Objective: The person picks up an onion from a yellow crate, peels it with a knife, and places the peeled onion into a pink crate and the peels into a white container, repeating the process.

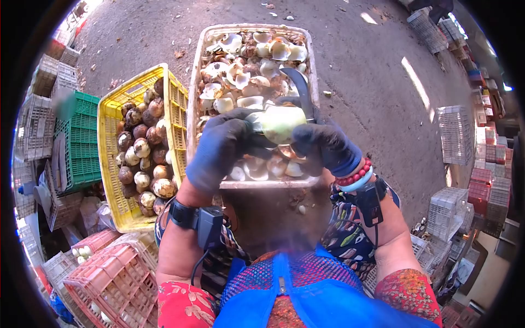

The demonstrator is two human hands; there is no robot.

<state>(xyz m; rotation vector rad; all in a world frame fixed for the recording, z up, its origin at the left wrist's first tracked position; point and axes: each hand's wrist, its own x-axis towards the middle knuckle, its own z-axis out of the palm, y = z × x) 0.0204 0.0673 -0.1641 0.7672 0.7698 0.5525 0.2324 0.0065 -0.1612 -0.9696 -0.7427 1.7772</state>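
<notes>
A pale green, smooth, onion-like bulb (pixel 281 123) is held over the white crate (pixel 192 117). My left hand (pixel 221 143), in a dark glove, is closed around its left side. My right hand (pixel 328 143), gloved too, is closed on a curved knife (pixel 301 90), whose dark hooked blade points up and away beside the bulb. My right thumb and fingers lie close to the bulb's lower right. The knife's handle is mostly hidden in my grip. Cup-shaped pale peels (pixel 240 74) and brown skins fill the crate below.
To the left, a tilted yellow crate (pixel 104 136) holds many brown and cream bulbs (pixel 143 147). A green crate (pixel 82 139) stands beyond it. Pink crates (pixel 112 287) with white pieces are at lower left. More stacked crates (pixel 455 134) line the right side.
</notes>
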